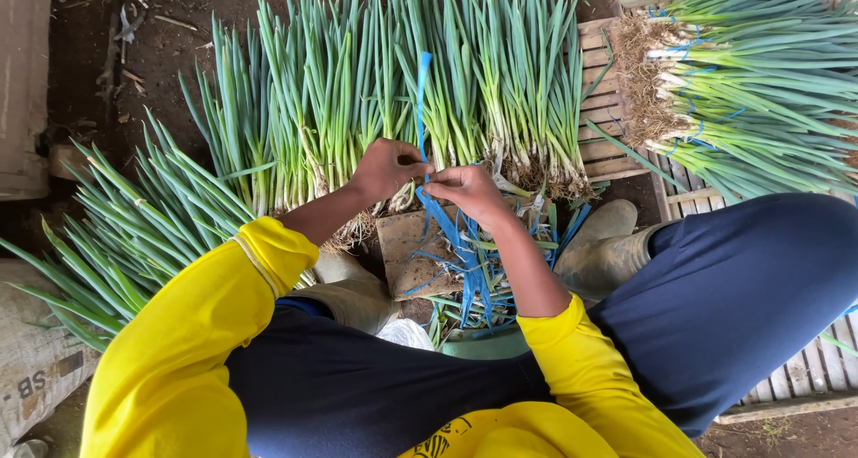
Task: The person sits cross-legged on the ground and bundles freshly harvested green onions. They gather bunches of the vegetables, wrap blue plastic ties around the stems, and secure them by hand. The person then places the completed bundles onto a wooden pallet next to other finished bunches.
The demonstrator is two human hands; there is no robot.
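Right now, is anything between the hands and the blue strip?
Nothing visible. The left hand and right hand both pinch the blue strip directly; its free end sticks up in front of the green onions. More blue strips hang below the hands, not between them and the strip.

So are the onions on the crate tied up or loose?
Tied up. The onions on the crate lie in bunches with blue string wound round them near the roots.
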